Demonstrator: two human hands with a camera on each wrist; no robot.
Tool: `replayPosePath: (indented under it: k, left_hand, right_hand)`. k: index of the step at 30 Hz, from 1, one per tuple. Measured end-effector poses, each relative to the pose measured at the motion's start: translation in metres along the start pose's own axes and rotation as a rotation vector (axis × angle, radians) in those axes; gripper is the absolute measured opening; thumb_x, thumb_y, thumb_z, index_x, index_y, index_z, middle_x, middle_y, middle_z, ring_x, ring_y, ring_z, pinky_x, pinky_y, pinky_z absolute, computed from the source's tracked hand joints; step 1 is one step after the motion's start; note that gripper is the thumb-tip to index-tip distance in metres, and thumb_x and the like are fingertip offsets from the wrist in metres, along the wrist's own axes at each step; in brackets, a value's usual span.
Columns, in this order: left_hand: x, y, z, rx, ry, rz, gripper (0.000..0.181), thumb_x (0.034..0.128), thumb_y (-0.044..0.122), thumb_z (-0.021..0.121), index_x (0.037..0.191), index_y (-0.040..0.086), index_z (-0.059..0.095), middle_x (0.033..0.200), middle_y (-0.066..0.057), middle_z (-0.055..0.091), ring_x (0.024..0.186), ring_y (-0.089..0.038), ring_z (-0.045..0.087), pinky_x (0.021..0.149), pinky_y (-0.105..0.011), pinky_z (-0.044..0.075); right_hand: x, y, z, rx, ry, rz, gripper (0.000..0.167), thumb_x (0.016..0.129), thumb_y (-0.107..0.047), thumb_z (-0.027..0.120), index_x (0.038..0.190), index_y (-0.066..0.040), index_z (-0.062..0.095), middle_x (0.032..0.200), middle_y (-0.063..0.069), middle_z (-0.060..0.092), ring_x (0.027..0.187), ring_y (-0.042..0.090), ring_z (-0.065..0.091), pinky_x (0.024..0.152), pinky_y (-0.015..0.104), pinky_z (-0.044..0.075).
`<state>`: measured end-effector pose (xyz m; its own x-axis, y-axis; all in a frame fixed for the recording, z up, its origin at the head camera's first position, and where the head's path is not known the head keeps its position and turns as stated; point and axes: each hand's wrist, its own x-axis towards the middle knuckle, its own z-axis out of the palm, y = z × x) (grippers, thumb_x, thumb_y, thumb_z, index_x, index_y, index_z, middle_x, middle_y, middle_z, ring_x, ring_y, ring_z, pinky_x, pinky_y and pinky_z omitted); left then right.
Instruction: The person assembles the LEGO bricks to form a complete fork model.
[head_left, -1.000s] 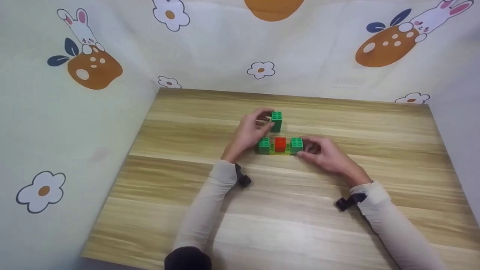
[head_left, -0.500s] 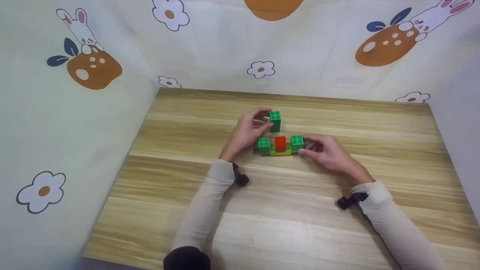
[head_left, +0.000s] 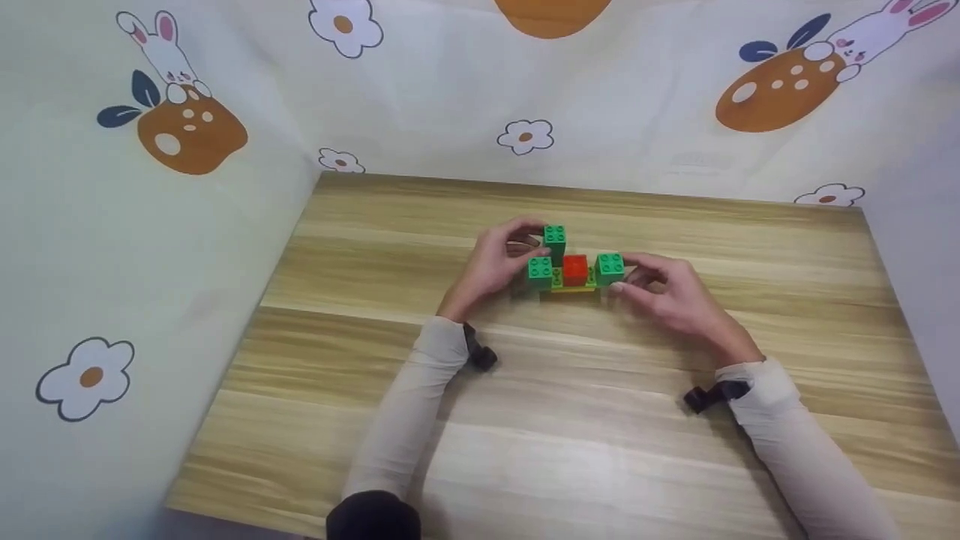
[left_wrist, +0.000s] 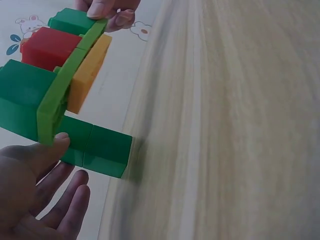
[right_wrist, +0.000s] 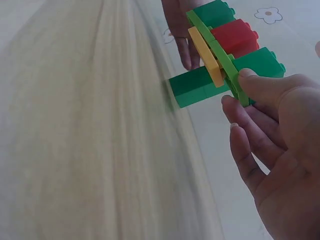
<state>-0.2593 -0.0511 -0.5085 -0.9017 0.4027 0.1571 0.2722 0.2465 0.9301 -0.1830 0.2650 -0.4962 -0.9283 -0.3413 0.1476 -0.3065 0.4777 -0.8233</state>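
Just behind the middle of the table, my left hand [head_left: 495, 259] pinches an upright stack of two green toy bricks [head_left: 554, 244] between thumb and fingers; its foot meets the tabletop in the left wrist view. My right hand [head_left: 671, 296] grips the right end of a built piece, held up off the table. That piece has a light green plate [left_wrist: 65, 85], a green brick [head_left: 540, 271] at the left, a red brick [head_left: 575, 268] in the middle and another green brick [head_left: 610, 268] at the right. Below the plate is a thin yellow-orange piece [right_wrist: 206, 56]. The built piece partly hides the stack in the head view.
The wood-grain table [head_left: 525, 435] carries both forearms. A pale cloth wall [head_left: 435, 97] printed with flowers and rabbits rises along the back and sides. Dark wrist cameras [head_left: 481, 357] sit at both wrists.
My right hand has lifted the built piece and moved it back and right, in front of the stack. The left hand still holds the stack in nearly the same place.
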Motion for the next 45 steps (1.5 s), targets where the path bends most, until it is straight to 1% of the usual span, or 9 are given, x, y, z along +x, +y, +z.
replayPosePath:
  k: [4,7,15,21,26,32,38,41,45]
  left_hand:
    - [-0.002,-0.002,0.001,-0.010,-0.020,0.015,0.043,0.0971,-0.008,0.073,0.138,0.003,0.068,0.138,-0.017,0.073,0.121,-0.027,0.074,0.108,-0.038,0.060]
    - [-0.004,-0.004,0.002,-0.018,-0.029,0.019,0.044,0.0961,-0.012,0.070,0.138,0.001,0.068,0.139,-0.018,0.072,0.122,-0.028,0.073,0.107,-0.038,0.060]
    - [-0.011,-0.008,0.005,-0.079,-0.054,0.034,0.043,0.0968,-0.005,0.072,0.139,-0.002,0.066,0.139,-0.021,0.071,0.117,-0.031,0.075,0.103,-0.034,0.062]
    - [-0.016,-0.008,0.015,-0.132,-0.067,0.032,0.039,0.0965,0.006,0.080,0.134,0.002,0.070,0.134,-0.017,0.074,0.113,-0.029,0.077,0.100,-0.035,0.064]
    - [-0.020,-0.005,0.028,-0.081,-0.088,0.010,0.042,0.0954,0.024,0.085,0.132,0.009,0.072,0.125,-0.009,0.078,0.109,-0.018,0.077,0.098,-0.032,0.063]
    - [-0.023,0.001,0.037,-0.047,-0.105,-0.004,0.045,0.0956,0.031,0.085,0.134,0.011,0.071,0.124,-0.006,0.079,0.106,-0.013,0.076,0.097,-0.030,0.062]
    - [-0.022,0.003,0.029,-0.053,-0.104,-0.016,0.053,0.0925,0.036,0.088,0.137,0.014,0.069,0.129,-0.011,0.076,0.113,-0.017,0.075,0.101,-0.031,0.061]
    - [-0.021,0.007,0.020,-0.119,-0.082,-0.013,0.052,0.0922,0.030,0.089,0.137,0.013,0.069,0.131,-0.012,0.076,0.115,-0.020,0.075,0.104,-0.034,0.061]
    - [-0.019,0.013,0.008,-0.227,-0.037,0.022,0.049,0.0927,0.017,0.088,0.137,0.008,0.069,0.130,-0.014,0.076,0.115,-0.024,0.074,0.107,-0.046,0.060]
  right_hand:
    - [0.000,-0.004,-0.005,0.019,0.062,0.004,0.048,0.094,-0.008,0.084,0.140,-0.002,0.070,0.099,0.015,0.080,0.087,0.008,0.072,0.082,0.017,0.060]
    - [0.000,-0.006,-0.008,0.039,0.099,0.015,0.048,0.094,-0.009,0.084,0.139,-0.001,0.070,0.098,0.016,0.079,0.087,0.008,0.072,0.083,0.016,0.059]
    - [0.001,-0.007,-0.017,0.049,0.151,-0.005,0.047,0.094,-0.006,0.084,0.139,-0.001,0.070,0.097,0.019,0.080,0.084,0.004,0.071,0.082,0.013,0.057]
    - [-0.001,-0.012,-0.020,0.102,0.204,-0.029,0.044,0.094,-0.003,0.083,0.136,-0.002,0.072,0.089,0.014,0.080,0.080,0.007,0.073,0.076,0.015,0.058]
    - [-0.001,-0.015,-0.020,0.119,0.228,-0.053,0.044,0.093,-0.001,0.083,0.136,-0.002,0.073,0.087,0.013,0.080,0.077,0.008,0.073,0.071,0.015,0.056]
    - [-0.001,-0.017,-0.021,0.115,0.222,-0.057,0.044,0.094,-0.003,0.083,0.137,-0.005,0.073,0.088,0.019,0.079,0.077,0.009,0.073,0.071,0.017,0.057]
    - [0.000,-0.018,-0.020,0.116,0.232,-0.061,0.044,0.093,-0.002,0.083,0.136,-0.001,0.072,0.086,0.020,0.079,0.075,0.008,0.073,0.071,0.016,0.057]
    - [0.001,-0.017,-0.019,0.121,0.237,-0.066,0.043,0.093,0.000,0.083,0.135,-0.001,0.073,0.084,0.018,0.079,0.075,0.008,0.072,0.073,0.015,0.057]
    - [0.001,-0.015,-0.019,0.122,0.234,-0.082,0.043,0.093,0.001,0.082,0.135,0.000,0.073,0.083,0.013,0.079,0.073,0.008,0.072,0.072,0.016,0.057]
